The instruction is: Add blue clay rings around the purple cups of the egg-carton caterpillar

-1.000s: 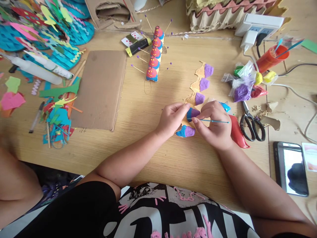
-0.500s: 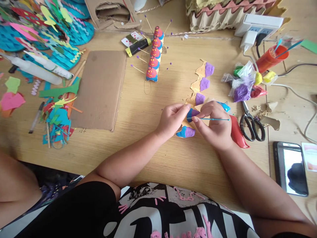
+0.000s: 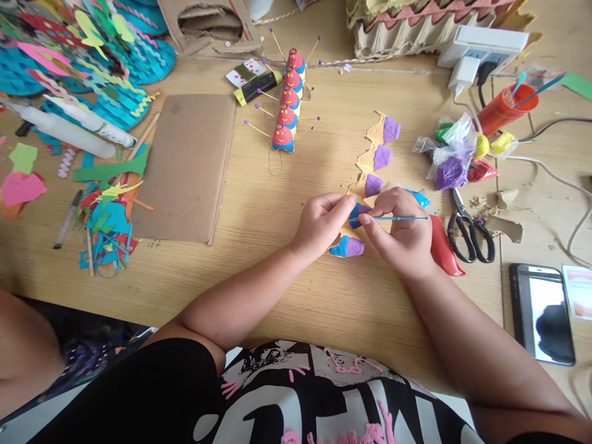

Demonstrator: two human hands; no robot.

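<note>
A strip of egg carton lies lengthwise before me, its cups covered along the right side with purple clay. Blue clay covers part of the two nearest cups. My left hand pinches the strip's left edge near the second-nearest cup. Between thumb and fingers, my right hand grips a thin blue modelling tool. The tool's tip rests at the blue clay on that same cup; both hands partly hide the cup.
A finished-looking caterpillar of red and blue cups stands farther back. Scissors, a red packet and bagged clay lie to the right, near a phone. Cardboard lies left. Another person's bare limb shows lower left.
The blue tool's handle has risen slightly and its tip has shifted a little on the blue clay. The other person's limb at lower left has moved slightly left. My left hand stays put.
</note>
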